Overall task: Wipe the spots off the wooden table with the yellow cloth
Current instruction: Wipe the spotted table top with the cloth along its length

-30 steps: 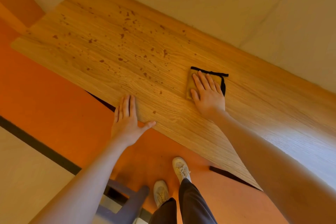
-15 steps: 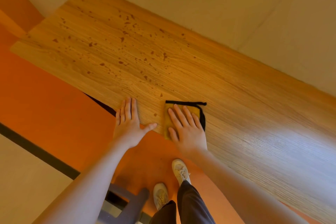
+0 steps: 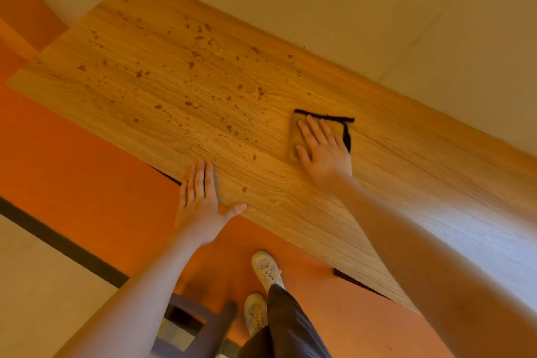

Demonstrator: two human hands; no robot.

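The wooden table [image 3: 406, 183] runs from upper left to lower right. Several dark brown spots [image 3: 203, 73] cover its left and middle part. The yellow cloth [image 3: 296, 136] with a black edge lies flat right of the spots. My right hand [image 3: 322, 151] presses flat on the cloth with straight fingers. My left hand [image 3: 203, 197] rests flat on the table's near edge, fingers straight and thumb spread. A single spot [image 3: 244, 189] sits just right of its fingers.
A beige wall [image 3: 377, 9] borders the table's far edge. Below the near edge lie an orange floor [image 3: 72, 160], my white shoes [image 3: 263, 270] and a dark chair [image 3: 203, 325] at the bottom.
My right hand slid the cloth from the table's middle to the near edge, then back away again. My left hand stayed on the near edge.
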